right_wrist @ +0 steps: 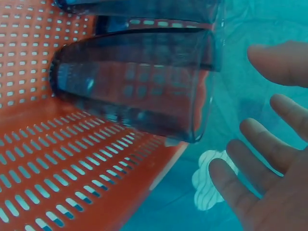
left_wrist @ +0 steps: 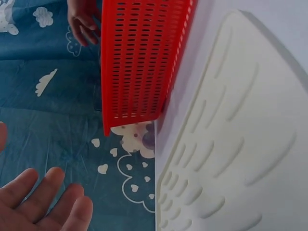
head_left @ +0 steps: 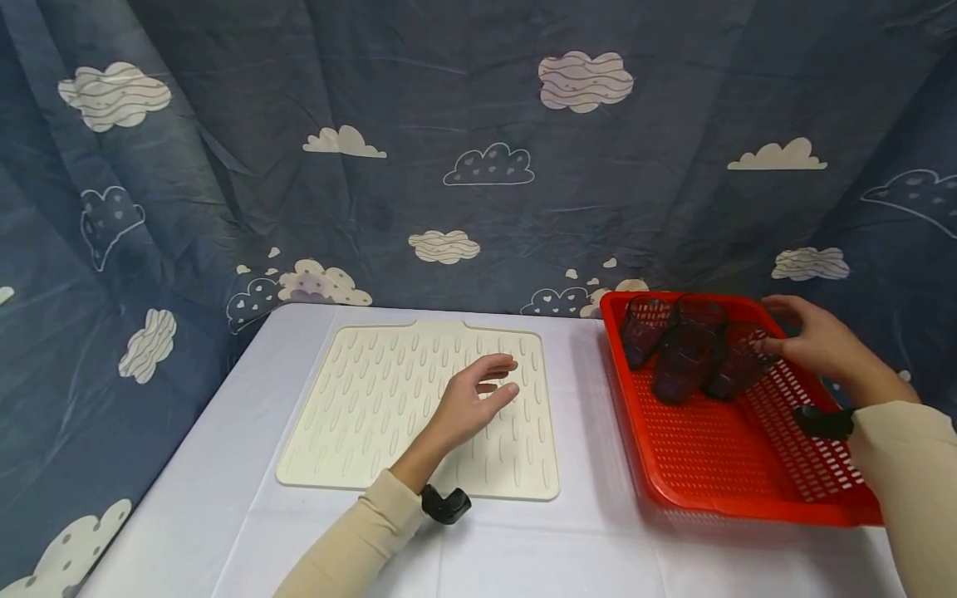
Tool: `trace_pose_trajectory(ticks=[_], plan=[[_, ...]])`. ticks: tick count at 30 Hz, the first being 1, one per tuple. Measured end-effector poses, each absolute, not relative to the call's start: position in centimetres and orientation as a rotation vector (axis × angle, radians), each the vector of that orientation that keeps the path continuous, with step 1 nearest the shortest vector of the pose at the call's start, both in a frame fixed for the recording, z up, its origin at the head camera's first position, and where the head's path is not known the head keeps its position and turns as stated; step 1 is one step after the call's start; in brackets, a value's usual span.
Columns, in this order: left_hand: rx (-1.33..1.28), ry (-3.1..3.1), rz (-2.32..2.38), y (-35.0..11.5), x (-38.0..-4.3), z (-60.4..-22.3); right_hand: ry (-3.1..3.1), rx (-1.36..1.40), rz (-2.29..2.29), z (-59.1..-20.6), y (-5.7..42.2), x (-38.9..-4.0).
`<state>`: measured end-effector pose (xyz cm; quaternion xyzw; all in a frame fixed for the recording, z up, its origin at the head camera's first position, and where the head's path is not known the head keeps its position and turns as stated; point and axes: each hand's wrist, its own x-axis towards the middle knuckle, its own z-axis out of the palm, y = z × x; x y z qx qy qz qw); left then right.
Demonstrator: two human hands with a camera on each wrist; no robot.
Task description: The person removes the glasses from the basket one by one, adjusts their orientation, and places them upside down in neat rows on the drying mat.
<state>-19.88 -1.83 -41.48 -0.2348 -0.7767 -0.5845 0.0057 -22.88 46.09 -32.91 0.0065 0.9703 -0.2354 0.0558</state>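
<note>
Several dark, see-through drinking glasses point(head_left: 689, 353) stand close together at the far end of a red plastic basket point(head_left: 703, 453). My right hand point(head_left: 818, 336) is over the basket's far right rim, beside the rightmost glass point(right_wrist: 130, 82). In the right wrist view its thumb and fingers are spread, with a gap between them and the glass rim. My left hand point(head_left: 474, 399) hovers above a cream drying mat point(head_left: 359, 432) with raised oblong ridges. Its fingers are loosely bent and hold nothing.
A white cloth point(head_left: 508, 548) covers the table under the mat and basket. Dark blue fabric point(head_left: 419, 91) with a cloud print hangs behind the table and along its left side. The basket's perforated wall point(left_wrist: 139, 62) rises to the right of the mat.
</note>
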Motion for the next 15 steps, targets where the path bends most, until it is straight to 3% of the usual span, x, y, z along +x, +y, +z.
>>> trace_pose_trajectory(ticks=[15], plan=[[-0.639,-2.296,-2.25,-0.4,-20.7,-42.4,2.838,-0.035,-0.713,-34.9,46.7,-23.6]])
